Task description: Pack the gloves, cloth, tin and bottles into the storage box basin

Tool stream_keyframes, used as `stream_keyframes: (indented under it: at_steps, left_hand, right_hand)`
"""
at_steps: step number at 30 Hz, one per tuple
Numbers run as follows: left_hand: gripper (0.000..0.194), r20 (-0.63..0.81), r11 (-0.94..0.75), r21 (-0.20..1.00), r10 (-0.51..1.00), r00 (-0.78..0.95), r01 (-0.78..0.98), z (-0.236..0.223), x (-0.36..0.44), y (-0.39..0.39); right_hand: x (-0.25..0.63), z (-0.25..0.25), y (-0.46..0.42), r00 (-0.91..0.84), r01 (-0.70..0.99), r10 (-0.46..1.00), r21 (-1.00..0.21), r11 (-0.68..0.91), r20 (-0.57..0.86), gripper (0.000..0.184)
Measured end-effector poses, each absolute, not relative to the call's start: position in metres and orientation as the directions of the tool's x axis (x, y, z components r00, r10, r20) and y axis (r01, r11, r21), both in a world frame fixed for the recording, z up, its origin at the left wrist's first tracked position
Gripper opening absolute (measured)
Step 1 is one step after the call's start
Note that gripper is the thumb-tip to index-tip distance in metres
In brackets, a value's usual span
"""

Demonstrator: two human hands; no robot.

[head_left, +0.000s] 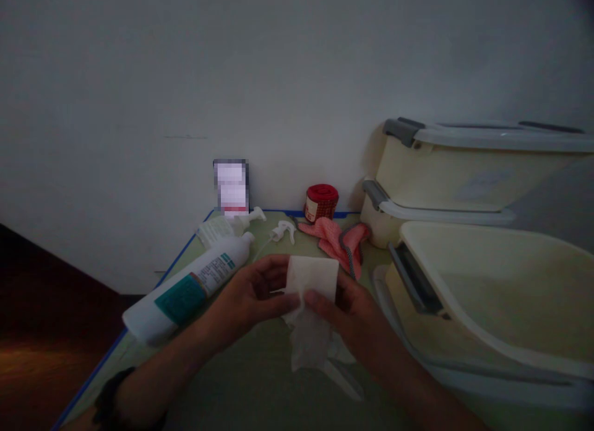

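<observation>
Between my two hands is a thin white tissue (312, 273), folded flat at the top, with loose ends hanging down. My left hand (266, 290) pinches its left side, thumb in front and fingers behind. On the right side, my right hand (341, 301) grips it the same way, its fingers mostly hidden behind. A large white bottle with a teal label (180, 300) lies on its side beside my left forearm. Past my hands are a white spray trigger head (281, 231) and a crumpled pink cloth (336, 239) with a grey edge.
A white pump bottle (220, 230) lies behind the large bottle. A lit phone (231, 186) leans against the wall. At the back stands a red rolled fabric (322, 202). Cream storage bins with grey latches (445, 177) are stacked at right, near an uncovered bin (468, 295).
</observation>
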State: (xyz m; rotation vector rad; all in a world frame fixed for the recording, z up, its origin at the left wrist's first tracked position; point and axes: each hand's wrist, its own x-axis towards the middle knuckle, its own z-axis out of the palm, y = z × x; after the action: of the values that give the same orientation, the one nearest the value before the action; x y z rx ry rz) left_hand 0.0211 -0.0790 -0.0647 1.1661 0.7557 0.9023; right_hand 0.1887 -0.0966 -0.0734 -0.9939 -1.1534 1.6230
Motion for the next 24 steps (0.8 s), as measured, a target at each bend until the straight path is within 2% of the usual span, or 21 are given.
stream_keyframes:
  at_steps: [4, 10, 19, 24]
  left_hand:
    - [0.038, -0.053, 0.144, 0.973, 0.901, 0.43, -0.181, -0.0631, 0.0229, -0.0801]
    - [0.035, -0.029, 0.089, 0.983, 0.938, 0.346, -0.159, -0.0641, 0.0282, -0.0828]
    - [0.024, -0.037, 0.09, 0.99, 0.907, 0.42, -0.108, -0.0657, 0.0254, -0.0819]
    - [0.036, -0.107, 0.13, 0.991, 0.909, 0.402, -0.032, -0.0668, 0.0257, -0.0814]
  right_hand:
    - [0.1892, -0.0735, -0.0961, -0.273, -0.188, 0.947, -0.956, -0.224, -0.168, 0.027]
    - [0.1901, -0.0751, -0.0955, -0.267, -0.186, 0.948, -0.956, -0.226, -0.172, 0.03]
    - [0.19, -0.0761, -0.0944, -0.205, -0.187, 0.969, -0.967, -0.174, -0.135, 0.036]
    - [0.1901, -0.0761, -0.0929, -0.182, -0.154, 0.977, -0.978, -0.139, -0.111, 0.035]
